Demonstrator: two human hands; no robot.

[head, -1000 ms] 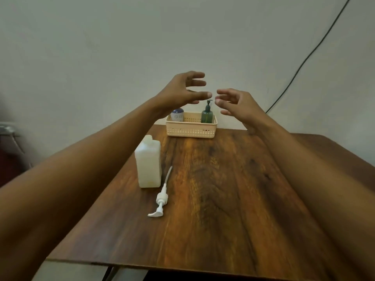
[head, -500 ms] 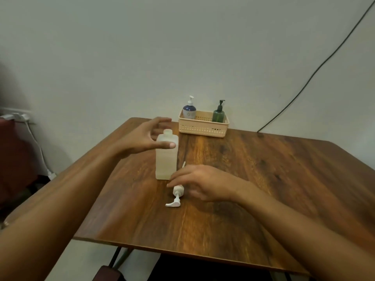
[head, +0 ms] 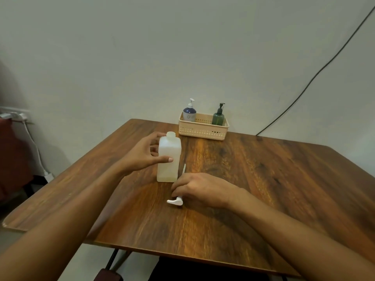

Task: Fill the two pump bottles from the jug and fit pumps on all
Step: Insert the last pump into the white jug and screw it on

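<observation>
A white translucent jug (head: pixel 169 159) stands upright and uncapped on the wooden table (head: pixel 253 179). My left hand (head: pixel 145 155) wraps around its left side, thumb across the front. A loose white pump (head: pixel 176 201) lies on the table just in front of the jug, its tube pointing toward the jug. My right hand (head: pixel 200 189) rests over the pump's collar with fingers curled on it; only the nozzle and tube tip show. At the back, a beige basket (head: pixel 203 131) holds a blue bottle (head: pixel 189 113) with a white pump and a green bottle (head: pixel 218 117) with a black pump.
A black cable (head: pixel 316 74) runs down the wall at the right to the table's back edge. A white power strip and cord (head: pixel 26 126) hang at the left wall. The table's near edge lies close to my body.
My hands came down from above the basket: the left went to the jug, the right onto the loose pump. The blue bottle's white pump, hidden behind my left hand before, now shows.
</observation>
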